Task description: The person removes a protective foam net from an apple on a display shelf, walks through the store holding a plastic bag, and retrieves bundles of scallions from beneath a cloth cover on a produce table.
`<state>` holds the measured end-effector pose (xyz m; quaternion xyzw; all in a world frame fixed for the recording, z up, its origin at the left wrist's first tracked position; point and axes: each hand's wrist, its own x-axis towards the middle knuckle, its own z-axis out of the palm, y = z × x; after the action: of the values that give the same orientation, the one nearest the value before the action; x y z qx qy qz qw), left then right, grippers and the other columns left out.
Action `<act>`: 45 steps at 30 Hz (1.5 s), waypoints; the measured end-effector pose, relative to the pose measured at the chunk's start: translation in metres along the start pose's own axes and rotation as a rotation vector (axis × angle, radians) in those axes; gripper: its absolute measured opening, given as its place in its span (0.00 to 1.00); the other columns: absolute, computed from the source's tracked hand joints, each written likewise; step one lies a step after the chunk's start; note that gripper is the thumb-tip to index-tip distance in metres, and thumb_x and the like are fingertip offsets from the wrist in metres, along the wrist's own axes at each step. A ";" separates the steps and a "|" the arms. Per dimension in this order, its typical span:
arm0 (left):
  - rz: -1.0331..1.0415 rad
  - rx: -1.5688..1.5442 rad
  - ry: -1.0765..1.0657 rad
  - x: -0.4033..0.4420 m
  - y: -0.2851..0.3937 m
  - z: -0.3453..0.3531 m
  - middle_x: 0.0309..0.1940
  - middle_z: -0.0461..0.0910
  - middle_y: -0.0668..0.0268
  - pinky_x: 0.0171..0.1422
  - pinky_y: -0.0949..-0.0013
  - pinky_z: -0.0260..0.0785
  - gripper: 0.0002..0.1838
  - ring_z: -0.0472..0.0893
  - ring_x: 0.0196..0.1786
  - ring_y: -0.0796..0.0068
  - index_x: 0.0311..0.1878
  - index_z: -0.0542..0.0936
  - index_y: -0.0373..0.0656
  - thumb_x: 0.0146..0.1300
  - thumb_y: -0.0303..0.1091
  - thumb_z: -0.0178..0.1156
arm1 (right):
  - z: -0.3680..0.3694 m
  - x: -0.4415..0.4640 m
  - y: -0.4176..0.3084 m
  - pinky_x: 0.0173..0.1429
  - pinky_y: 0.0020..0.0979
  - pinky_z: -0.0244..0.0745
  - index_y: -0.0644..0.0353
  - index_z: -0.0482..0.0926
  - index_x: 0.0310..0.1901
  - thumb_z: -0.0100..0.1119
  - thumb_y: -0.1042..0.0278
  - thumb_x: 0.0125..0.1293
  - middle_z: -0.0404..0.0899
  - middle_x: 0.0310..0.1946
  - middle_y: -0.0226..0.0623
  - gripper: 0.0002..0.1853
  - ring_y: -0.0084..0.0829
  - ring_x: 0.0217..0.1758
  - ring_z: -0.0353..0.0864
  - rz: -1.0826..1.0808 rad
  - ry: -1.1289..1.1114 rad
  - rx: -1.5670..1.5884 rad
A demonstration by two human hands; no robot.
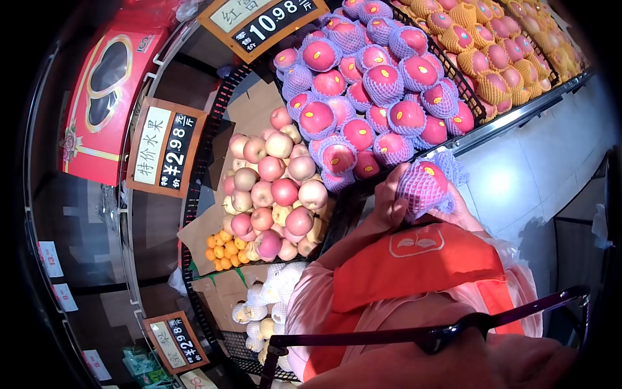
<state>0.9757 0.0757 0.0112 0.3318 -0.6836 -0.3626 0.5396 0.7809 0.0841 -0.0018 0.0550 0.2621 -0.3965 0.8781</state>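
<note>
Netted apple: a red apple in a purple foam sleeve (421, 189) is sitting between the person's two hands, just in front of the apron and near the crate's edge.
Extra foam: more purple netting (457, 170) is bunching against its far right side; I cannot tell whether it is a separate sleeve.
Left hand: the left hand (389, 202) is gripping the apple's left side, its fingers bent inward against the net.
Right hand: the right hand (465, 212) is supporting from the right, partly hidden by foam; I cannot tell how far its fingers are closing.
Apron: a red apron (414, 262) is covering the person's front, below both hands.
Purple pile: red apples in purple sleeves (359, 133) are filling the display beyond the hands.
Yellow pile: apples in yellow nets (495, 55) are lying farther right.
Bare pile: unwrapped apples (269, 188) are heaping up to the left, with small orange fruits (227, 249) touching their lower edge.
Signs: one price board (262, 26) is showing 10.98, another (166, 148) 2.98.
Box: a red box (107, 107) is standing at the far left.
</note>
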 end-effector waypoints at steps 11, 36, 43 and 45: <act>-0.065 -0.082 0.277 0.022 0.007 0.012 0.41 0.78 0.57 0.47 0.68 0.69 0.30 0.76 0.42 0.72 0.51 0.71 0.28 0.70 0.52 0.38 | 0.001 0.024 0.009 0.37 0.34 0.72 0.54 0.72 0.51 0.55 0.46 0.61 0.78 0.44 0.36 0.24 0.32 0.41 0.77 -0.066 -0.030 0.129; -0.497 0.605 -0.383 0.102 0.062 -0.074 0.55 0.70 0.48 0.64 0.60 0.60 0.50 0.69 0.61 0.54 0.63 0.63 0.37 0.33 0.42 0.74 | 0.053 0.052 -0.003 0.31 0.24 0.74 0.59 0.71 0.49 0.59 0.67 0.62 0.80 0.38 0.35 0.15 0.25 0.31 0.80 -0.367 -0.059 -0.247; -0.265 0.892 -0.134 0.128 0.016 -0.107 0.44 0.76 0.50 0.55 0.58 0.69 0.39 0.76 0.50 0.51 0.53 0.70 0.35 0.34 0.39 0.70 | 0.053 0.042 -0.017 0.29 0.21 0.72 0.60 0.72 0.48 0.58 0.66 0.63 0.81 0.33 0.37 0.14 0.22 0.25 0.77 -0.457 -0.050 -0.297; -0.266 0.990 -0.115 0.123 0.008 -0.104 0.44 0.76 0.48 0.55 0.57 0.68 0.39 0.76 0.51 0.50 0.53 0.70 0.33 0.34 0.41 0.70 | 0.048 0.038 -0.015 0.28 0.21 0.71 0.60 0.73 0.47 0.57 0.65 0.63 0.82 0.30 0.36 0.14 0.21 0.24 0.76 -0.460 -0.007 -0.300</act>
<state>1.0522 -0.0388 0.0950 0.6112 -0.7537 -0.0787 0.2285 0.8110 0.0337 0.0221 -0.1377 0.3205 -0.5424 0.7643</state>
